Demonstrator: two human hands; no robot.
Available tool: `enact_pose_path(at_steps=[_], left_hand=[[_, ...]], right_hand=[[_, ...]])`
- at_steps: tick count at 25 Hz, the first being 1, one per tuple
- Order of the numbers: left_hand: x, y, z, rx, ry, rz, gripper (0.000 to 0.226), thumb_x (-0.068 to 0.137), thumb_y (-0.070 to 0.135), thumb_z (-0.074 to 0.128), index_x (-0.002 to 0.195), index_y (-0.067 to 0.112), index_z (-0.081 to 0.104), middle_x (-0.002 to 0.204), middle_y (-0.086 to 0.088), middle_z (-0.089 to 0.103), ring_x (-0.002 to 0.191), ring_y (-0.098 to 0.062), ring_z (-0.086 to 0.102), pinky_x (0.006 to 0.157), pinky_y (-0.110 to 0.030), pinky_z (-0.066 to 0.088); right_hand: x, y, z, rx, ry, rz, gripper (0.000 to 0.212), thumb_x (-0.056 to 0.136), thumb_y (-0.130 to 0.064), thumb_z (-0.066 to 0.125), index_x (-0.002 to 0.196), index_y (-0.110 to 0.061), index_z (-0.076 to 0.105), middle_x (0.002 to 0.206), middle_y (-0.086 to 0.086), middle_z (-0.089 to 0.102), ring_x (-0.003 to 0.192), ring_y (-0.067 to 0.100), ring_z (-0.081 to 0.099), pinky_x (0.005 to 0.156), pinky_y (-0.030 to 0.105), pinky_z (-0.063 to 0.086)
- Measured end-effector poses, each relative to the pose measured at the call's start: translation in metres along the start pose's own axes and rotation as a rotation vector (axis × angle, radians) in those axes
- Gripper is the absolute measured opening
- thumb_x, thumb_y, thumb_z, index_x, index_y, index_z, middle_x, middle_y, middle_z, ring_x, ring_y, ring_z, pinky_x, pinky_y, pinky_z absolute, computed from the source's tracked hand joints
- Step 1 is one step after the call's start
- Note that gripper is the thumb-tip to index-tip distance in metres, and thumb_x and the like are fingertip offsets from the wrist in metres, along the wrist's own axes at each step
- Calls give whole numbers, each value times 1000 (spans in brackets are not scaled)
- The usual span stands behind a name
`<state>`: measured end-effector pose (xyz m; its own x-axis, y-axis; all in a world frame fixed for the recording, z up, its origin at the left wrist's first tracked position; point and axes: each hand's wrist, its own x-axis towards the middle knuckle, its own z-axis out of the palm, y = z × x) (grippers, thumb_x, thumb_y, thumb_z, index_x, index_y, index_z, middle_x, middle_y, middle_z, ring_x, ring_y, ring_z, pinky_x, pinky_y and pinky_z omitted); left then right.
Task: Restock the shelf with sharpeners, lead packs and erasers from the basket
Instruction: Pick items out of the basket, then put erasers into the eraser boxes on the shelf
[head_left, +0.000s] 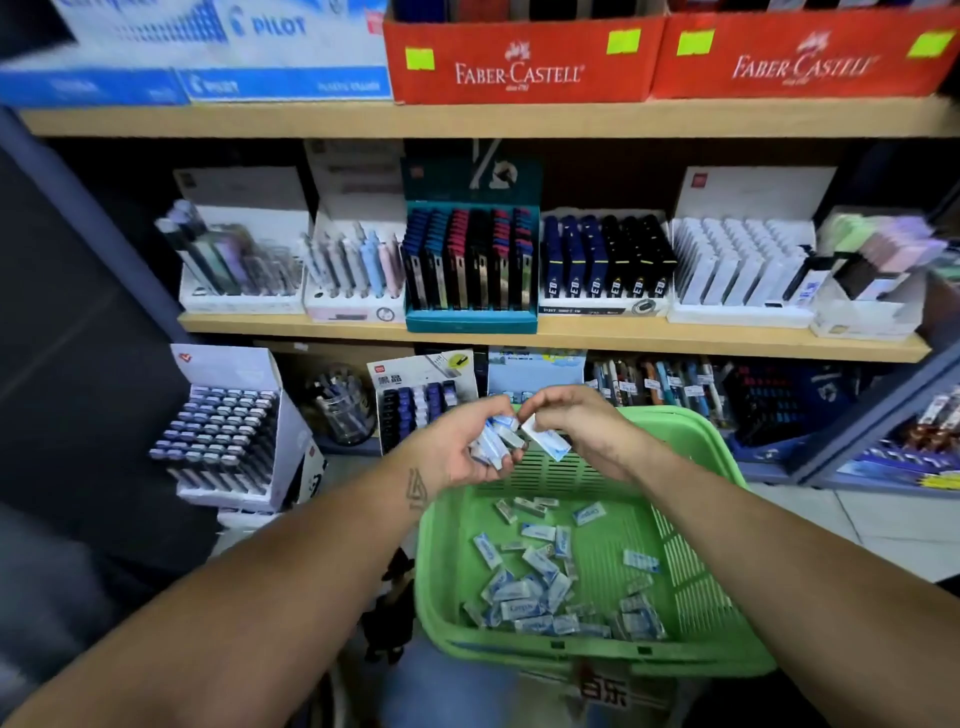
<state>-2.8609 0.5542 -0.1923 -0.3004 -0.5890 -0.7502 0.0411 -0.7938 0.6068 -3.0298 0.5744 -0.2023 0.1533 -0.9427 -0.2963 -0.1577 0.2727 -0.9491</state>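
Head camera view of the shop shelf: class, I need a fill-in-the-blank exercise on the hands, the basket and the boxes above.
1. The basket holding the loose erasers is coloured ____.
2. The left hand holds ____ erasers, not just one.
3. The right hand pinches ____ eraser.
4. The red boxes on the top shelf read ____.

Missing words: green; several; one; Faber-Castell
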Motion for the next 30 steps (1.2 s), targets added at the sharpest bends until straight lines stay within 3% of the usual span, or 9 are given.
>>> enact_pose_path(at_steps=[2, 7, 12, 17, 21, 27, 30], left_hand=[[-17, 16, -5, 28, -1, 47, 11, 89, 13, 55, 81, 6, 58, 70, -15, 63, 57, -21, 55, 45, -19, 44], [-57, 43, -19, 67, 35, 121, 21, 92, 27, 64, 80, 11, 61, 72, -10, 64, 56, -19, 55, 45, -20, 47], [-105, 81, -36, 115, 99, 258, 17, 90, 16, 58, 74, 12, 58, 63, -6, 64, 59, -19, 58, 48, -20, 44], [-154, 127, -61, 106, 96, 406, 5, 88, 13, 61, 84, 10, 62, 75, -13, 63, 60, -23, 55, 46, -21, 43], [-182, 152, -89, 50, 77, 518, 7, 90, 15, 60, 87, 8, 63, 79, -15, 62, 54, -23, 55, 43, -21, 43], [-217, 185, -114, -6, -80, 757, 21, 87, 25, 70, 99, 9, 66, 77, -9, 63, 53, -20, 53, 40, -21, 40], [-227, 206, -120, 78, -38, 862, 12, 91, 19, 66, 97, 9, 64, 76, -12, 62, 54, -22, 53, 44, -23, 41]], right_hand=[[0, -15, 12, 73, 11, -40, 19, 82, 7, 63, 86, -8, 73, 82, 8, 71, 81, 21, 63, 72, 28, 48], [-5, -51, 40, 169, 11, -141, 15, 81, 9, 70, 84, -6, 70, 80, 10, 71, 75, 23, 65, 67, 33, 53], [-5, -112, 66, 207, 50, -299, 16, 81, 10, 71, 83, -6, 67, 79, 16, 64, 72, 25, 62, 75, 43, 54], [3, -175, 82, 168, 62, -464, 15, 83, 4, 73, 94, -7, 72, 84, 9, 68, 81, 24, 66, 78, 38, 56], [9, -221, 109, 154, 65, -559, 16, 81, 2, 77, 93, -6, 71, 85, 10, 68, 82, 26, 67, 85, 47, 59], [20, -305, 133, 90, 153, -739, 23, 76, -4, 83, 93, -8, 68, 87, 8, 73, 81, 16, 72, 77, 29, 60], [30, -336, 143, -93, 157, -838, 11, 80, -5, 80, 88, -2, 72, 83, 7, 73, 76, 10, 68, 78, 25, 58]])
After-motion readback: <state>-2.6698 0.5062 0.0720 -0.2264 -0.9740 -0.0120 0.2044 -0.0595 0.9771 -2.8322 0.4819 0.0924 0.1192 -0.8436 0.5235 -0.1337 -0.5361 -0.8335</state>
